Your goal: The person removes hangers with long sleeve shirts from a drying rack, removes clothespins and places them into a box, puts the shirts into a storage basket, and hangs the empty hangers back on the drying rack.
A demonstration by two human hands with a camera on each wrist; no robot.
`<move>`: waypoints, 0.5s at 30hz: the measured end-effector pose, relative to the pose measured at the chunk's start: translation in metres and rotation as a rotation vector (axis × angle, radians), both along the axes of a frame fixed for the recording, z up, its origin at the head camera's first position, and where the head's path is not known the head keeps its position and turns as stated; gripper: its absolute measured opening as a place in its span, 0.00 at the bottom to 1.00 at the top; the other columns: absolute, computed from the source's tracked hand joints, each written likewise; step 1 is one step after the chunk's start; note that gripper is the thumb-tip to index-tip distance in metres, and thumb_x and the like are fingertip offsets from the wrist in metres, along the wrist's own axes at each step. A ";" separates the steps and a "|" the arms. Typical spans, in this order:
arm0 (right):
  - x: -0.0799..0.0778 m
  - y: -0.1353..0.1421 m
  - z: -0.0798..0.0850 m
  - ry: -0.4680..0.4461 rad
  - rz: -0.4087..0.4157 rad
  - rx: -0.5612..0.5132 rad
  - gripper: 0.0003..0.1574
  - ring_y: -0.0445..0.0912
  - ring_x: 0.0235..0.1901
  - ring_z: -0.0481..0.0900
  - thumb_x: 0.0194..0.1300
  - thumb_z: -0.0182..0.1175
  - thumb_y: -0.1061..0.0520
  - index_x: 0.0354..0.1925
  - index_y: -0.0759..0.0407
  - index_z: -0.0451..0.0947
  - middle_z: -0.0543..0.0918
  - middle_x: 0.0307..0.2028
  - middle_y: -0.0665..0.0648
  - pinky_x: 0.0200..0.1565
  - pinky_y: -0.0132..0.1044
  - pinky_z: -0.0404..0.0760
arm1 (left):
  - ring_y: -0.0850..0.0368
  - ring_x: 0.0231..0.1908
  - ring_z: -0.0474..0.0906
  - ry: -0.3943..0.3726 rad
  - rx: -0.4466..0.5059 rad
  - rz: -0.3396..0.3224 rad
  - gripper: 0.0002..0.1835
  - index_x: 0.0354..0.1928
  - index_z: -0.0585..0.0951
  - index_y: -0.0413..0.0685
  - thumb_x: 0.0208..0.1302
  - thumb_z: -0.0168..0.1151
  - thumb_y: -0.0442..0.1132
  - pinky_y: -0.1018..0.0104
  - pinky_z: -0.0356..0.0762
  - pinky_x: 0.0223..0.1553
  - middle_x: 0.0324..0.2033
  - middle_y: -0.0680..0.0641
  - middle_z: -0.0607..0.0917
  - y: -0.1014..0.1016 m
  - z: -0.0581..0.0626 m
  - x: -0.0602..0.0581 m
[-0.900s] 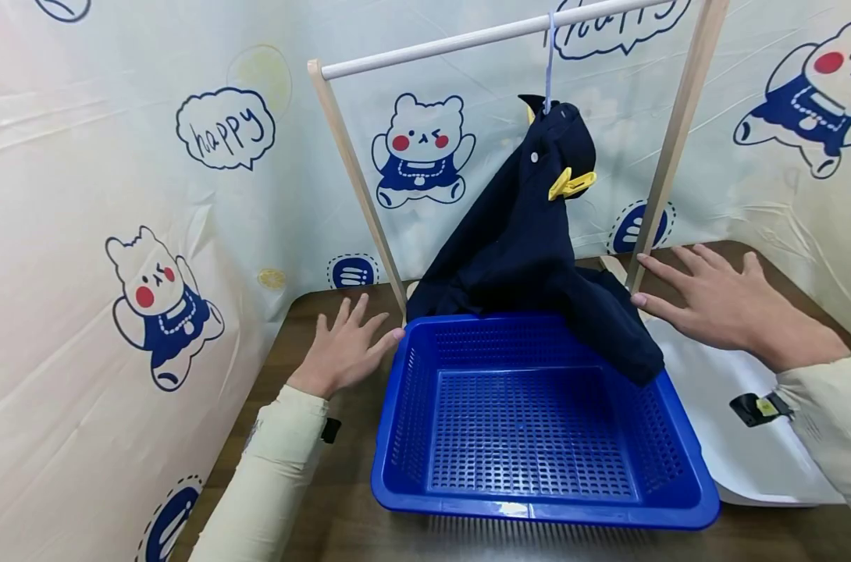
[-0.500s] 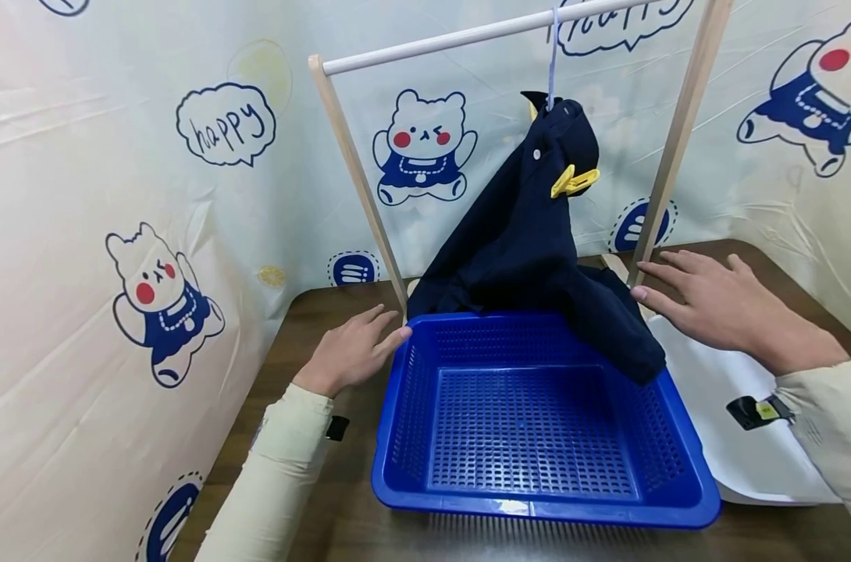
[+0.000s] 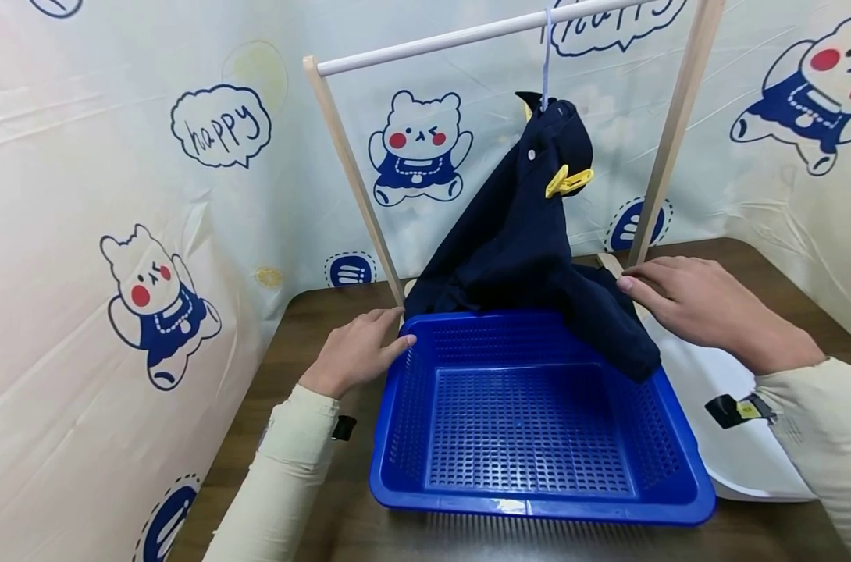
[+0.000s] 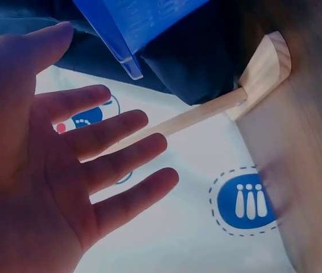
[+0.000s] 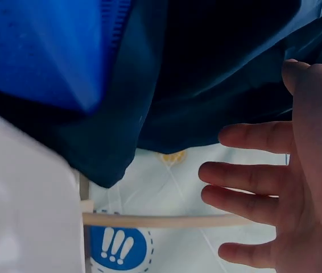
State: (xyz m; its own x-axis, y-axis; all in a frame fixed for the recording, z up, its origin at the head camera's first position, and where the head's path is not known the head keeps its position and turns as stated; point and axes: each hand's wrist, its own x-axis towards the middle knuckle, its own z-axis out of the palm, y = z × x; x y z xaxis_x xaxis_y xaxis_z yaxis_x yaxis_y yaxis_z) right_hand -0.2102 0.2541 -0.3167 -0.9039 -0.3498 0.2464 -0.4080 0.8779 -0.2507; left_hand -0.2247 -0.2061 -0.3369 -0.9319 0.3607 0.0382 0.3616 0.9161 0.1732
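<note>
Dark navy trousers point(image 3: 510, 242) hang from a pale hanger hook point(image 3: 546, 58) on the rack, with a yellow clip point(image 3: 568, 181) at the waistband. One leg drapes over the back right corner of a blue plastic basket point(image 3: 538, 511). My left hand point(image 3: 351, 351) is by the basket's back left corner, thumb over its rim in the head view; the left wrist view shows its fingers point(image 4: 132, 142) spread, holding nothing. My right hand point(image 3: 706, 304) is beside the draped leg and the rack's right post; in the right wrist view its fingers point(image 5: 246, 177) are extended and hold nothing.
The rack has a white top bar point(image 3: 439, 48) and wooden posts point(image 3: 358, 176) on feet point(image 4: 266, 71). A white tray-like thing point(image 3: 742, 445) lies right of the basket on the brown table point(image 3: 313, 312). A patterned curtain point(image 3: 299, 195) stands behind and left.
My left hand has moved slightly right and its fingers have turned from spread to together over the basket corner. My right hand has shifted left, toward the trouser leg, its fingers closer together.
</note>
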 end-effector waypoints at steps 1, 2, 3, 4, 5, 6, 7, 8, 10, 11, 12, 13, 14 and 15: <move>0.000 -0.002 0.001 -0.008 0.003 -0.010 0.34 0.68 0.56 0.76 0.80 0.46 0.41 0.58 0.68 0.79 0.80 0.55 0.72 0.56 0.67 0.69 | 0.42 0.64 0.72 -0.005 -0.002 0.000 0.35 0.73 0.71 0.48 0.74 0.52 0.62 0.41 0.76 0.54 0.67 0.40 0.74 0.001 0.000 0.000; 0.001 -0.004 0.002 -0.020 0.005 -0.025 0.34 0.68 0.56 0.76 0.80 0.45 0.41 0.59 0.67 0.79 0.80 0.55 0.72 0.56 0.67 0.70 | 0.42 0.64 0.73 -0.008 -0.002 -0.001 0.34 0.72 0.71 0.48 0.74 0.52 0.62 0.41 0.76 0.54 0.67 0.40 0.74 0.001 -0.001 0.001; 0.001 -0.006 0.003 -0.029 0.009 -0.046 0.34 0.68 0.56 0.76 0.81 0.45 0.41 0.59 0.67 0.79 0.80 0.55 0.72 0.56 0.67 0.71 | 0.42 0.64 0.73 -0.010 -0.002 -0.003 0.34 0.72 0.71 0.49 0.74 0.52 0.61 0.41 0.77 0.54 0.67 0.41 0.75 0.002 -0.001 0.001; 0.002 -0.007 0.004 -0.036 0.017 -0.071 0.33 0.67 0.55 0.77 0.81 0.45 0.42 0.59 0.67 0.79 0.80 0.55 0.72 0.55 0.67 0.72 | 0.43 0.64 0.73 -0.011 -0.001 -0.006 0.33 0.72 0.71 0.49 0.74 0.53 0.61 0.41 0.77 0.54 0.66 0.41 0.75 0.003 -0.001 0.001; 0.002 -0.008 0.005 -0.042 0.024 -0.096 0.32 0.66 0.54 0.78 0.81 0.45 0.42 0.59 0.67 0.79 0.81 0.54 0.71 0.54 0.66 0.72 | 0.43 0.64 0.73 -0.012 0.000 -0.010 0.33 0.72 0.71 0.50 0.74 0.53 0.61 0.41 0.77 0.54 0.66 0.41 0.75 0.004 -0.001 0.001; 0.002 -0.010 0.006 -0.046 0.033 -0.123 0.31 0.65 0.52 0.79 0.81 0.45 0.43 0.58 0.66 0.79 0.82 0.52 0.70 0.53 0.65 0.74 | 0.43 0.63 0.74 -0.011 -0.001 -0.012 0.33 0.72 0.72 0.50 0.74 0.53 0.61 0.41 0.77 0.54 0.66 0.42 0.75 0.004 -0.002 0.001; 0.003 -0.011 0.007 -0.047 0.043 -0.148 0.29 0.63 0.50 0.79 0.82 0.45 0.44 0.56 0.65 0.80 0.83 0.51 0.68 0.52 0.64 0.75 | 0.43 0.63 0.74 -0.011 0.002 -0.014 0.32 0.72 0.72 0.50 0.74 0.53 0.60 0.41 0.77 0.54 0.66 0.42 0.75 0.005 -0.002 0.002; 0.003 -0.013 0.008 -0.050 0.057 -0.173 0.28 0.62 0.48 0.80 0.82 0.45 0.45 0.55 0.65 0.80 0.83 0.49 0.67 0.50 0.63 0.76 | 0.43 0.63 0.74 -0.011 0.001 -0.014 0.32 0.72 0.72 0.50 0.74 0.53 0.60 0.41 0.77 0.54 0.66 0.42 0.76 0.006 -0.002 0.002; 0.004 -0.017 0.011 -0.064 0.079 -0.229 0.27 0.61 0.48 0.80 0.83 0.44 0.47 0.55 0.65 0.81 0.84 0.48 0.66 0.50 0.62 0.77 | 0.44 0.62 0.75 -0.008 -0.004 -0.014 0.32 0.71 0.73 0.50 0.74 0.53 0.60 0.42 0.77 0.53 0.65 0.42 0.76 0.006 -0.002 0.003; 0.005 -0.019 0.013 -0.080 0.083 -0.258 0.27 0.61 0.49 0.80 0.83 0.43 0.47 0.55 0.64 0.81 0.84 0.49 0.66 0.51 0.63 0.76 | 0.43 0.62 0.75 -0.005 -0.007 -0.018 0.31 0.71 0.73 0.50 0.74 0.53 0.60 0.42 0.78 0.53 0.65 0.42 0.77 0.007 -0.003 0.003; 0.006 -0.021 0.015 -0.099 0.091 -0.287 0.28 0.62 0.50 0.79 0.83 0.42 0.47 0.55 0.64 0.81 0.84 0.50 0.66 0.52 0.63 0.75 | 0.44 0.61 0.76 -0.003 -0.010 -0.019 0.31 0.71 0.73 0.50 0.74 0.53 0.59 0.42 0.78 0.52 0.64 0.42 0.78 0.007 -0.003 0.003; 0.007 -0.023 0.017 -0.125 0.099 -0.318 0.29 0.63 0.53 0.78 0.83 0.40 0.47 0.57 0.65 0.80 0.83 0.52 0.67 0.54 0.65 0.74 | 0.44 0.60 0.77 0.001 -0.014 -0.021 0.31 0.70 0.74 0.50 0.74 0.53 0.59 0.43 0.79 0.51 0.63 0.43 0.78 0.007 -0.004 0.004; 0.008 -0.024 0.020 -0.150 0.107 -0.351 0.30 0.64 0.56 0.77 0.84 0.39 0.47 0.58 0.66 0.79 0.82 0.54 0.68 0.55 0.67 0.71 | 0.44 0.59 0.78 0.004 -0.018 -0.023 0.30 0.70 0.74 0.50 0.74 0.53 0.59 0.43 0.79 0.50 0.62 0.43 0.79 0.008 -0.004 0.004; 0.009 -0.026 0.022 -0.171 0.111 -0.381 0.31 0.65 0.58 0.75 0.84 0.38 0.47 0.60 0.66 0.79 0.81 0.55 0.68 0.57 0.68 0.70 | 0.44 0.58 0.79 0.008 -0.019 -0.027 0.30 0.69 0.75 0.50 0.74 0.54 0.59 0.43 0.80 0.50 0.61 0.43 0.80 0.008 -0.005 0.004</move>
